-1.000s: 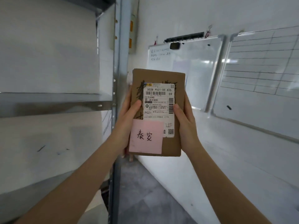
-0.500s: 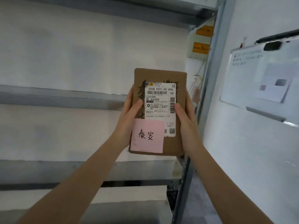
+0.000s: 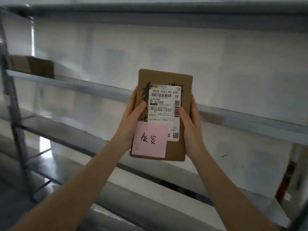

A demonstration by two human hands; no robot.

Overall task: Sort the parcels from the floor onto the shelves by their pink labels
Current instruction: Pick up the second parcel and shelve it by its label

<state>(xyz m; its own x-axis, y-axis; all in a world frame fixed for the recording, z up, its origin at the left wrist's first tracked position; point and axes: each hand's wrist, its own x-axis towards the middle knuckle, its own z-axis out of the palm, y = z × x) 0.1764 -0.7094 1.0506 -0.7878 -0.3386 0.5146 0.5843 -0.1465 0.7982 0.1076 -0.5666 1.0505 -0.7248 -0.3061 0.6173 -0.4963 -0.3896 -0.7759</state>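
the view swung left, so the whiteboard dropped out and the shelves (image 3: 86,87) filled the background behind the parcel (image 3: 184,147). a brown box (image 3: 35,66) appeared on the shelf, far left of the parcel.

Shelving: you face a grey metal rack (image 3: 70,84) whose bare shelf boards run from upper left down to the right across your view.
Upright: a perforated metal post (image 3: 11,100) stands at the rack's left end.
Top shelf: its underside (image 3: 150,12) crosses the upper edge of your view.
Wall: a plain white wall (image 3: 166,47) shows behind the rack, between the shelf levels.
Left end of the middle shelf: a brown cardboard box (image 3: 33,66) sits there, blurred.
Light: a bright glare (image 3: 45,144) reflects off a lower shelf board at the left.
Far right: something red and dark (image 3: 285,180), too blurred to tell.
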